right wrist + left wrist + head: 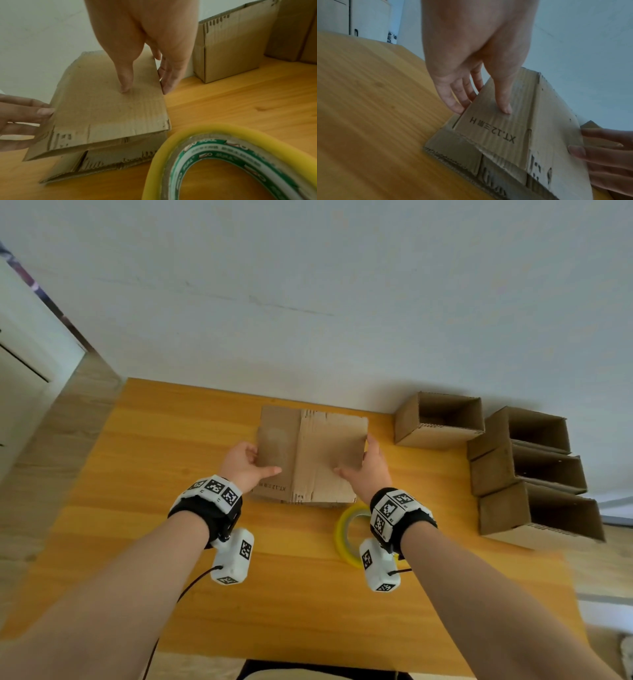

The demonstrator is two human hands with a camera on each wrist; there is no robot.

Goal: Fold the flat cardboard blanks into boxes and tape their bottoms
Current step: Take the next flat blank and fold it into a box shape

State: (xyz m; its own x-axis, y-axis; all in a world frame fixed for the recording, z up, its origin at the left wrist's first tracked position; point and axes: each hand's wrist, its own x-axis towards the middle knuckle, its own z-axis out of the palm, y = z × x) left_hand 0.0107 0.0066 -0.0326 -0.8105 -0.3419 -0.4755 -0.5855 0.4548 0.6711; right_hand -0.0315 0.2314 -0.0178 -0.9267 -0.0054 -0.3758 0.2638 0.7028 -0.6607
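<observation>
our left hand (244, 463) and right hand (368, 470) pinched the top flat blank (310, 453) by its side edges, thumbs on top, above the stack (109, 161) beside the tape roll (349, 534).

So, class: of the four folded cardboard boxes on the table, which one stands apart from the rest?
The folded box nearest the wall, closest to the flat blank. The other three sit touching in a row.

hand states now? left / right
Left hand: grips the left edge of the top cardboard blank, thumb on top.
Right hand: grips its right edge, thumb on top.
</observation>
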